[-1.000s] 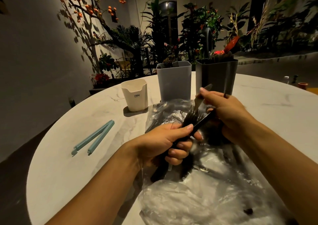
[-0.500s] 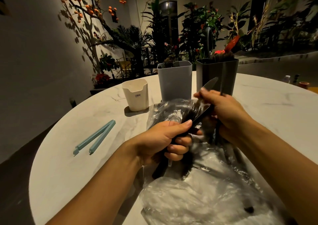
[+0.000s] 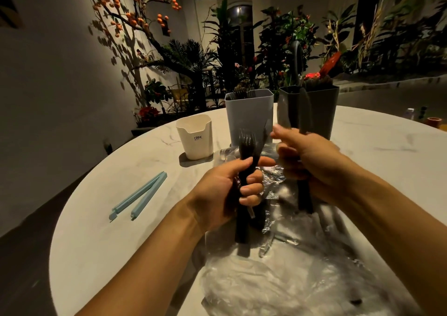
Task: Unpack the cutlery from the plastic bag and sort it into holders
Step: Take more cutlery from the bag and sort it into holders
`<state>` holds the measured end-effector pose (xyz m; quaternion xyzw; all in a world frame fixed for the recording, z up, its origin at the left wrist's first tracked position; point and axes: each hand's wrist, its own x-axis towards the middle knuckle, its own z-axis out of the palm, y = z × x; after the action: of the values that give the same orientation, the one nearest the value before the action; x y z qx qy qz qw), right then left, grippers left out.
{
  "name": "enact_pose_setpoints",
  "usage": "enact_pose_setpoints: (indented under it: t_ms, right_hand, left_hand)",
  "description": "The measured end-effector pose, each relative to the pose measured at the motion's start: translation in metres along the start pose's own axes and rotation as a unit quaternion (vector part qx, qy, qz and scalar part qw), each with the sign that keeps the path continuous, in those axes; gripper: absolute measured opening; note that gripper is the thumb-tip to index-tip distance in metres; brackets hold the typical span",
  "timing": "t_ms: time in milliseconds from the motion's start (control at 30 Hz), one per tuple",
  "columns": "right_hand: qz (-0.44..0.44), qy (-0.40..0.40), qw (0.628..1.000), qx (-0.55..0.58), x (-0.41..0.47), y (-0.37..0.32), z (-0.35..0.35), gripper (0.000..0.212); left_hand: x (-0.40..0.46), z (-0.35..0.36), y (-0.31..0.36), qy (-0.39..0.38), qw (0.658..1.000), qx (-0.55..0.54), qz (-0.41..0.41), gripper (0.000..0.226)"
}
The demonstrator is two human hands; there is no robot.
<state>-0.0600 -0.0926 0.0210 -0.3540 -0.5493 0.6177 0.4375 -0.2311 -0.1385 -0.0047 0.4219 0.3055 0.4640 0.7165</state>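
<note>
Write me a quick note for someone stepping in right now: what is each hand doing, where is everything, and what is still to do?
Left hand: grip closed round a bunch of black forks, tines up, above the plastic bag.
Right hand: grip closed on a black knife, blade up, in front of the dark grey holder.
Holders: cream holder, light grey holder and the dark grey one stand in a row behind the bag.
Done: some cutlery already stands in both grey holders.
Left: drop in the held pieces, then empty the bag, which still shows dark pieces inside.
</note>
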Motion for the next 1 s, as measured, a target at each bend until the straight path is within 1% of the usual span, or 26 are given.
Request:
enact_pose_setpoints:
  t_ms: [67, 200, 300, 367, 500, 567, 633, 700, 767, 900, 933, 1000]
  right_hand:
    - [-0.013, -0.013, 0.999, -0.041, -0.003, 0.001, 0.002, 0.028]
    - [-0.029, 0.034, 0.998, -0.046, -0.002, 0.006, 0.005, 0.018]
    - [-0.025, 0.071, 0.997, 0.022, 0.001, 0.002, -0.004, 0.019]
    - [-0.026, 0.088, 0.993, 0.072, 0.002, 0.0, -0.011, 0.021]
    - [-0.03, 0.103, 0.989, 0.105, 0.004, 0.002, -0.015, 0.03]
    - [-0.038, 0.099, 0.987, 0.121, 0.004, 0.003, -0.014, 0.033]
    - [-0.051, 0.088, 0.986, 0.131, 0.002, 0.001, -0.012, 0.034]
    - [-0.059, 0.065, 0.986, 0.139, -0.001, -0.001, -0.011, 0.034]
    - [-0.059, 0.04, 0.987, 0.141, -0.004, -0.001, -0.009, 0.035]
    - [-0.04, 0.026, 0.988, 0.149, -0.003, 0.001, -0.009, 0.043]
    - [-0.033, 0.021, 0.991, 0.13, -0.003, 0.002, -0.009, 0.042]
    - [-0.022, 0.006, 0.998, 0.065, -0.003, 0.005, -0.009, 0.037]
  left_hand:
    - [0.0, -0.001, -0.001, -0.01, 1.0, 0.005, 0.002, 0.034]
    - [-0.001, 0.002, -0.002, 0.004, 0.999, 0.042, 0.0, 0.034]
    - [0.0, 0.0, -0.001, 0.038, 0.998, 0.059, 0.001, 0.034]
    - [-0.001, 0.0, 0.001, 0.061, 0.996, 0.062, 0.004, 0.03]
    - [0.001, 0.001, 0.001, 0.106, 0.992, 0.066, 0.02, 0.028]
    - [0.005, -0.002, -0.001, 0.138, 0.988, 0.047, 0.044, 0.032]
    - [0.01, -0.005, -0.002, 0.187, 0.98, 0.019, 0.064, 0.035]
    - [0.012, -0.007, -0.002, 0.222, 0.972, -0.013, 0.074, 0.033]
    - [0.013, -0.007, -0.001, 0.224, 0.97, -0.046, 0.084, 0.033]
    - [0.013, -0.007, 0.002, 0.209, 0.968, -0.055, 0.127, 0.048]
    - [0.012, -0.006, 0.002, 0.208, 0.967, -0.054, 0.139, 0.048]
    - [0.012, -0.005, 0.003, 0.212, 0.961, -0.058, 0.165, 0.04]
